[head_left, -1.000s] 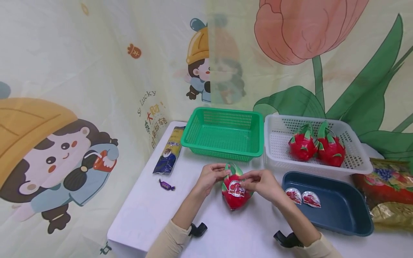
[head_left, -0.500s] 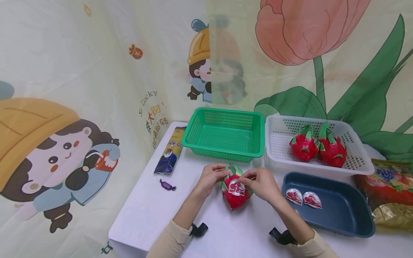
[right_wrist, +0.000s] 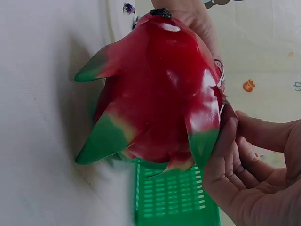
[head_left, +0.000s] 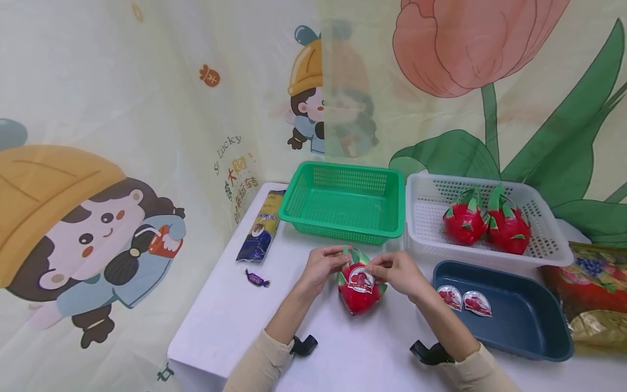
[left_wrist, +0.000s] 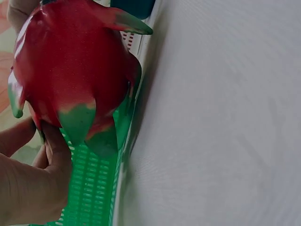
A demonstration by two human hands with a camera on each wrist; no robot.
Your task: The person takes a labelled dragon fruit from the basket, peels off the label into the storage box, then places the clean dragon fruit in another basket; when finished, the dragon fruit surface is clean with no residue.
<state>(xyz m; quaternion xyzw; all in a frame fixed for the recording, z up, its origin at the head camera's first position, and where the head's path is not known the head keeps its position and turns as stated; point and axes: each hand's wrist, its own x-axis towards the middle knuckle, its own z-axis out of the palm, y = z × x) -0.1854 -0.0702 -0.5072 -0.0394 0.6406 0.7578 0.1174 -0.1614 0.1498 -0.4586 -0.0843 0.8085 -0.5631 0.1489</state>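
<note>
A red dragon fruit (head_left: pixel 360 304) with green-tipped scales is between my two hands, over the front middle of the white table. On its upper face is a round white-and-red sticker (head_left: pixel 361 280). My left hand (head_left: pixel 318 269) pinches a green scale at the fruit's upper left; the left wrist view shows its thumb and fingers (left_wrist: pixel 56 146) against the fruit. My right hand (head_left: pixel 399 275) pinches the sticker's upper right edge between thumb and forefinger. In the right wrist view, the fruit's body (right_wrist: pixel 155 89) hides most of the sticker. Whether the fruit touches the table is unclear.
Behind the hands stands a green basket (head_left: pixel 343 231). A white basket (head_left: pixel 426 239) at its right holds two dragon fruits (head_left: pixel 509 231). Two stickers (head_left: pixel 477 303) lie in a blue tray (head_left: pixel 529 326). At left are a yellow-and-blue packet (head_left: pixel 262 226) and a purple-wrapped candy (head_left: pixel 257 279).
The right fingers have drawn into a pinch and shifted from the sticker's right side to its upper right edge. My left hand keeps its hold. The head view has shifted slightly.
</note>
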